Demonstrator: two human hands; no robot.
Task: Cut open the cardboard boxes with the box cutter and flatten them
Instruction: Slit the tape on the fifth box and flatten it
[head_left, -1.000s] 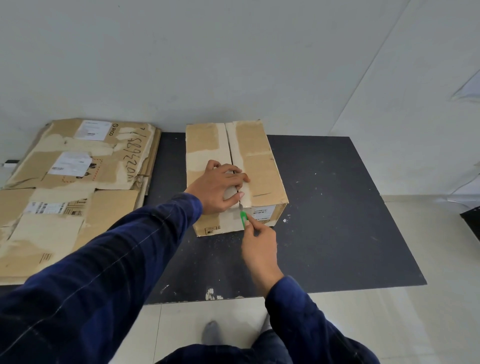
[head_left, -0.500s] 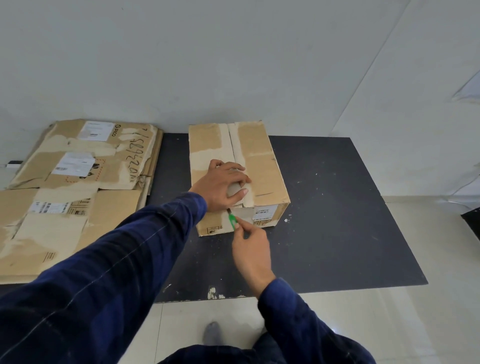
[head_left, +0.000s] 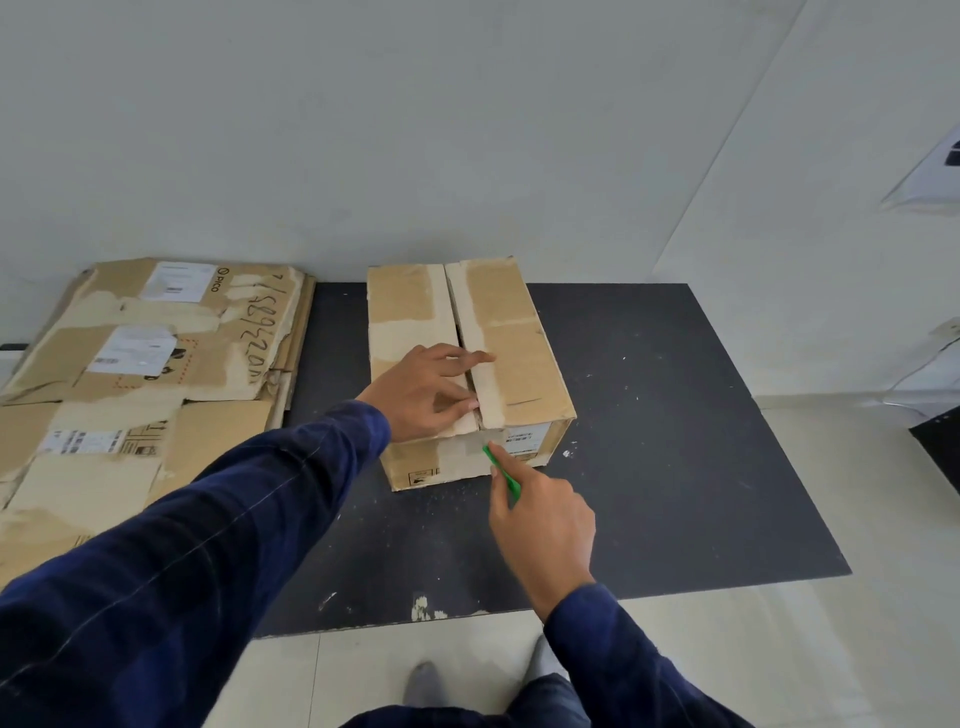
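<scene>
A closed brown cardboard box (head_left: 514, 353) with old tape marks stands on a black mat (head_left: 675, 441). Its two top flaps meet at a centre seam. My left hand (head_left: 428, 392) lies flat on the left flap, fingers reaching across the seam near the front edge. My right hand (head_left: 540, 519) pinches a green box cutter (head_left: 501, 470). The cutter's tip touches the box's front face just below the seam, beside a white label (head_left: 527, 441).
A pile of flattened cardboard boxes (head_left: 140, 374) lies on the floor at the left, against the wall. The black mat extends to the right of the box. My feet (head_left: 426, 686) stand on pale tiles at the mat's near edge.
My right hand has shifted the cutter along the front face, left and then back right under the seam. The left hand has stayed on the top flaps.
</scene>
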